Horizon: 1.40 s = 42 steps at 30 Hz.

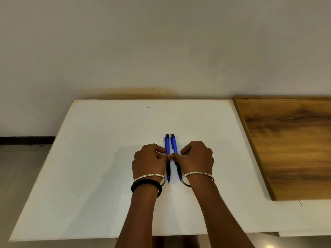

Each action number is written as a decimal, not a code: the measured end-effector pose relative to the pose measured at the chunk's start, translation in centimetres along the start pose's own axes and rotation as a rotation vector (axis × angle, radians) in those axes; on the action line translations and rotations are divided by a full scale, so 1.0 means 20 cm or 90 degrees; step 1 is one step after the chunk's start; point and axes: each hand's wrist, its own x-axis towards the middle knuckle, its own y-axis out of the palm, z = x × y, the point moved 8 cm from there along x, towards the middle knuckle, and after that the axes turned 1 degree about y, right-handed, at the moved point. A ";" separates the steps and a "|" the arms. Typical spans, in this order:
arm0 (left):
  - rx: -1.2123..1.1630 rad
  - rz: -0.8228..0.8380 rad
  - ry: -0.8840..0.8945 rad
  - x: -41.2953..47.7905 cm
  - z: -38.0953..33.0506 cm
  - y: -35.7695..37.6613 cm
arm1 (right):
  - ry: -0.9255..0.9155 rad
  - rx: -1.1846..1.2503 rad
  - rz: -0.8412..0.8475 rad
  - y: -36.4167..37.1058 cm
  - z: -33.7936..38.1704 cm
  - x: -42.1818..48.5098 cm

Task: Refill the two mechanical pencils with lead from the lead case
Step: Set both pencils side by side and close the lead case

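Two blue mechanical pencils with black grips lie side by side on the white table, caps away from me and tips toward me. My left hand rests curled beside the left pencil. My right hand rests curled beside the right pencil. The thumb and fingertips of both hands meet over the middle of the pencils and cover that part. I see nothing held in either hand. No lead case is in sight; the hands may hide it.
A brown wooden board lies on the table's right side, against the wall. The table's left edge drops to a tiled floor. A pale wall stands right behind the table.
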 end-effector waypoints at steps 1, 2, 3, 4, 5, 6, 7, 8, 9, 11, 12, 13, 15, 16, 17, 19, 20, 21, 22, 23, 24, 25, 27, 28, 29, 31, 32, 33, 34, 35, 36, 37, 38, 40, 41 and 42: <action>-0.002 0.000 0.000 0.00 0.00 0.00 | -0.001 0.002 0.003 0.00 0.00 0.00; -0.002 0.002 0.000 0.00 0.00 0.00 | -0.003 0.003 0.006 0.01 0.00 0.00; -0.001 0.003 0.002 0.00 0.00 0.00 | -0.004 0.003 0.009 0.01 0.00 -0.01; 0.001 0.003 0.002 0.00 0.00 0.00 | -0.006 0.002 0.012 0.01 0.00 -0.01; 0.003 0.003 0.003 0.00 0.00 -0.01 | -0.007 0.000 0.016 0.02 0.01 -0.01; 0.004 0.003 0.002 0.00 0.00 -0.01 | -0.006 -0.003 0.019 0.02 0.01 -0.01; 0.005 0.004 0.001 0.00 0.00 -0.01 | -0.004 -0.005 0.022 0.02 0.01 -0.01; 0.005 0.005 0.000 0.00 0.00 -0.01 | -0.001 -0.007 0.024 0.02 0.01 -0.01; 0.006 0.007 0.000 0.00 0.00 0.00 | 0.001 -0.008 0.025 0.02 0.01 0.00; 0.006 0.008 -0.001 0.00 0.00 0.00 | 0.002 -0.006 0.024 0.02 0.01 0.00; 0.004 0.008 -0.001 0.00 0.00 0.00 | 0.003 -0.003 0.024 0.02 0.01 0.00; 0.001 0.008 -0.001 0.00 0.00 0.00 | 0.003 0.001 0.024 0.02 0.01 -0.01; -0.003 0.009 -0.001 -0.01 0.00 0.00 | 0.002 0.009 0.024 0.03 0.01 -0.01; -0.005 0.009 -0.002 -0.01 0.00 0.00 | 0.002 0.012 0.024 0.03 0.01 -0.01; -0.008 0.007 -0.004 -0.01 0.00 -0.01 | 0.003 0.014 0.025 0.03 0.01 -0.01; -0.015 0.001 -0.009 0.00 0.01 -0.01 | 0.003 0.018 0.029 0.03 0.01 0.00; -0.015 -0.002 -0.009 0.00 0.01 -0.02 | 0.002 0.021 0.031 0.03 0.01 0.00; -0.013 -0.003 -0.008 0.00 0.01 -0.02 | 0.001 0.023 0.034 0.03 0.01 0.00; -0.009 -0.003 -0.005 0.00 0.00 -0.02 | -0.001 0.024 0.036 0.03 0.01 0.00; -0.005 -0.002 -0.004 0.00 0.00 -0.03 | -0.002 0.025 0.038 0.03 0.01 0.00; -0.003 -0.002 -0.002 0.00 0.00 -0.03 | -0.004 0.026 0.039 0.03 0.01 0.00; -0.004 -0.001 -0.001 -0.01 0.00 -0.03 | -0.007 0.030 0.040 0.03 0.02 0.00; -0.009 -0.001 -0.001 -0.01 0.00 -0.03 | -0.010 0.037 0.040 0.03 0.02 0.00; -0.010 -0.001 -0.001 -0.01 0.00 -0.03 | -0.010 0.038 0.040 0.03 0.02 -0.01; -0.010 -0.002 0.000 -0.01 0.00 -0.03 | -0.011 0.037 0.041 0.03 0.02 -0.01; -0.011 -0.004 0.000 -0.01 -0.01 -0.04 | -0.013 0.035 0.044 0.03 0.02 -0.01; -0.011 -0.005 0.001 -0.01 -0.01 -0.04 | -0.013 0.035 0.045 0.02 0.02 0.00; -0.010 -0.005 0.001 -0.01 -0.01 -0.04 | -0.014 0.036 0.046 0.02 0.03 0.00; -0.009 -0.006 0.002 -0.01 -0.01 -0.04 | -0.015 0.037 0.047 0.02 0.03 -0.01; -0.008 -0.006 0.003 0.00 -0.01 -0.04 | -0.017 0.039 0.050 0.02 0.03 -0.01; -0.008 -0.008 0.004 0.00 -0.01 -0.04 | -0.019 0.044 0.055 0.02 0.03 -0.01; -0.008 -0.011 0.006 0.00 -0.01 -0.04 | -0.018 0.052 0.060 0.02 0.03 -0.01; -0.008 -0.017 0.008 0.00 -0.01 -0.04 | -0.013 0.063 0.062 0.01 0.03 -0.01; -0.011 -0.034 0.010 0.00 -0.01 -0.04 | 0.003 0.097 0.039 -0.05 0.00 0.00; -0.015 -0.045 0.010 -0.01 -0.02 -0.05 | 0.013 0.117 0.014 -0.09 -0.02 0.02; -0.020 -0.055 0.012 -0.01 -0.02 -0.06 | 0.023 0.131 -0.014 -0.14 -0.05 0.04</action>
